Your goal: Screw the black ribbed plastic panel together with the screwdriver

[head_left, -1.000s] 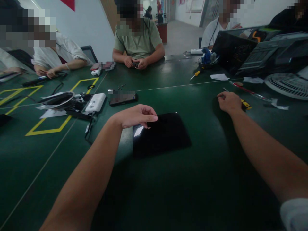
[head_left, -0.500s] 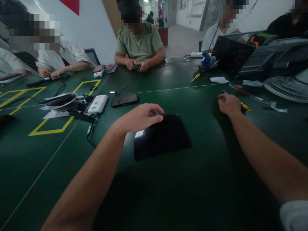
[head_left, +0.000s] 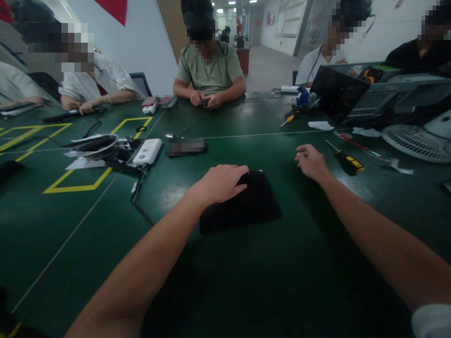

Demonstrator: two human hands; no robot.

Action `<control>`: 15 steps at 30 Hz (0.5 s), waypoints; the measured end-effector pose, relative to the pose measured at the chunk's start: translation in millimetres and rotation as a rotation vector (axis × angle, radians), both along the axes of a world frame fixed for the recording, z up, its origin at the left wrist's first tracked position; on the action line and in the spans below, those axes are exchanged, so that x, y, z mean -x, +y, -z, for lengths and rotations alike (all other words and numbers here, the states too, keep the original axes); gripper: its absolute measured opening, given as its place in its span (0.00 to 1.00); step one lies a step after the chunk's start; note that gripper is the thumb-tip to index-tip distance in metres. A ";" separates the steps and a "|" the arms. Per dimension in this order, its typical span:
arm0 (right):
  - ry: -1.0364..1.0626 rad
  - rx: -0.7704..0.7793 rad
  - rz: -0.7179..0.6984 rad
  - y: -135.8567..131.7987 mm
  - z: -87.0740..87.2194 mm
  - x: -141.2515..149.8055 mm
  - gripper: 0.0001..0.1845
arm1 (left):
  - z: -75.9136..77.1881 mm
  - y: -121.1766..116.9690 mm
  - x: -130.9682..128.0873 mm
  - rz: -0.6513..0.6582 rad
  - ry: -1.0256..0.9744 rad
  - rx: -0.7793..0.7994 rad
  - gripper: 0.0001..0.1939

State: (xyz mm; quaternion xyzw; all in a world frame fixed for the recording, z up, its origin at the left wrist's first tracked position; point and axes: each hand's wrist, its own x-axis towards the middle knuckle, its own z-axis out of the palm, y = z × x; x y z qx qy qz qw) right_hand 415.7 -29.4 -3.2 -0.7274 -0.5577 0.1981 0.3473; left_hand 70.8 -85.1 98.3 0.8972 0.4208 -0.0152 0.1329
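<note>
Tablet (head_left: 246, 211), black, flat and round-cornered, is lying on the smooth green tabletop (head_left: 225, 267). The left hand (head_left: 225, 183) is arching palm-down over its far left part, hiding it, thumb and fingers standing slightly apart; whether they are touching it, I cannot tell. The right hand (head_left: 312, 162) is reaching out to the right, fingers loosely half-curled, gripping nothing. Nearby, a ridged yellow-and-black screwdriver (head_left: 348, 160) is lying, while a white plastic box (head_left: 148, 151) is resting beside tangled cables (head_left: 123, 145).
</note>
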 end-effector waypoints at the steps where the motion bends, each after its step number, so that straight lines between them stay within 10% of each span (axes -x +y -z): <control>1: 0.012 -0.008 -0.047 -5.3 1.8 10.8 0.16 | 0.4 1.4 1.4 0.013 -0.005 -0.002 0.15; 15: -0.138 -0.118 -0.744 -55.7 -0.3 57.2 0.49 | 2.3 33.4 22.6 -0.036 -0.309 0.076 0.22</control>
